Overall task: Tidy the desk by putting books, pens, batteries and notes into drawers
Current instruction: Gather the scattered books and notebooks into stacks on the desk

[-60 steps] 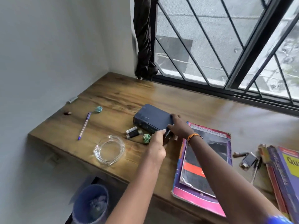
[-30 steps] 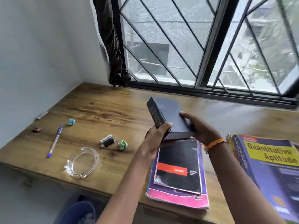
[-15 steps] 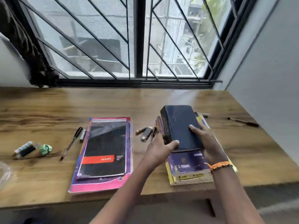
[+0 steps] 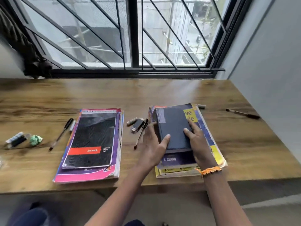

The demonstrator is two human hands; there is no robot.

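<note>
Where hands (image 4: 154,149) grip: "S. CHAND" book (image 4: 177,159)

two bare forearms, no sleeves, orange thread band (image 4: 209,170) around the right wrist

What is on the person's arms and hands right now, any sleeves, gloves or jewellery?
Both forearms are bare, with no sleeves in view and no gloves. The left hand shows no ring, watch or band. The right hand has an orange thread band tied at the wrist, with a frayed knot end sticking out.
</note>
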